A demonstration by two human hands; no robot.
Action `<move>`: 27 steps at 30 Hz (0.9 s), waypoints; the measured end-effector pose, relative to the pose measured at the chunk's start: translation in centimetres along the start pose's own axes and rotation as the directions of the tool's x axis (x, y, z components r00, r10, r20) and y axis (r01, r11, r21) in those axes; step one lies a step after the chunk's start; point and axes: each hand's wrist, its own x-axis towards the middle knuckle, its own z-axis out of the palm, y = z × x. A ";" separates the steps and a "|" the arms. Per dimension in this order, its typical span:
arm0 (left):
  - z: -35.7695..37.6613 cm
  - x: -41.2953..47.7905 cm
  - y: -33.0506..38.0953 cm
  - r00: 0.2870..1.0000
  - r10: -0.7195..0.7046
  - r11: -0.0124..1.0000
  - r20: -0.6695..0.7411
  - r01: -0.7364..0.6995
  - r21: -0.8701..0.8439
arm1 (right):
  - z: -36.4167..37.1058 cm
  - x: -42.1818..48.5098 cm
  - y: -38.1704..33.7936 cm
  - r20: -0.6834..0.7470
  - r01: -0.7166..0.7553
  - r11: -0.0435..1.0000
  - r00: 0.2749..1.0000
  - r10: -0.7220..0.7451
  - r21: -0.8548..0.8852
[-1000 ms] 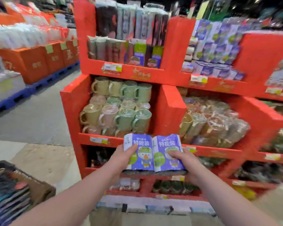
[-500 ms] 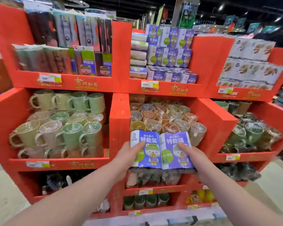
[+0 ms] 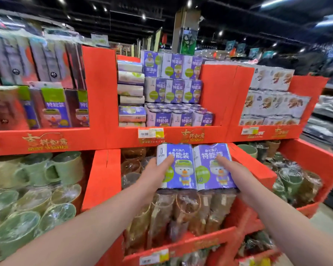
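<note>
Here, both hands are closed round one thing. It is a twin pack [image 3: 192,166] of two rolls side by side in purple-and-white printed plastic wrap, carried at chest height in front of a tall red cardboard display [image 3: 102,93]. The left hand [image 3: 152,175] grips the pack's left edge and the right hand [image 3: 236,177] grips its right edge. Each thumb lies across the printed face, and the other fingers are hidden behind the pack.

The rolls stand upright, so their long axis runs vertically with the lettering the right way up. The pack as a whole is broader than it is deep.

The pack hangs free of the shelving, just below the front lip [image 3: 123,137] of the upper tier. Behind it are the film-wrapped glass cups [image 3: 183,210] of the middle tier.

The matching purple packs [image 3: 173,89] are stacked upright in the central bay of that upper tier, straight ahead of the hands and above them, beyond the lip. That is probably where this pack is headed, so it would have to go up and then forward over the lip. Neither hand is clearly nearer, since the pack sits almost squarely under the bay.

Green glazed mugs [image 3: 65,169] fill the bay to the left, well away from that path.
</note>
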 end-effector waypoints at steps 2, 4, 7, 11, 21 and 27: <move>-0.8 2.0 1.2 0.999 0.030 0.999 -0.016 -0.030 -0.023 | 1.0 2.2 -1.0 -0.008 0.030 1.000 1.000 -0.030 -0.001; -1.9 3.8 2.0 0.998 0.055 0.998 -0.020 -0.055 -0.027 | 2.1 4.3 -1.9 -0.013 0.066 0.998 0.998 -0.066 -0.006; -4.0 6.1 3.1 0.993 0.090 0.994 -0.074 -0.095 -0.056 | 3.7 7.9 -3.4 0.019 0.136 0.990 0.991 -0.136 -0.022; -7.0 8.3 4.9 0.974 0.156 0.983 -0.166 -0.170 -0.072 | 5.4 13.1 -6.1 0.076 0.238 0.969 0.970 -0.232 -0.073; -10.8 9.9 7.3 0.862 0.231 0.962 -0.451 -0.271 -0.025 | 9.8 23.1 -12.6 0.327 0.346 0.881 0.914 -0.239 -0.323; -9.9 10.3 7.5 0.825 0.246 0.951 -0.509 -0.308 -0.039 | 10.4 25.4 -12.1 0.424 0.370 0.837 0.886 -0.188 -0.402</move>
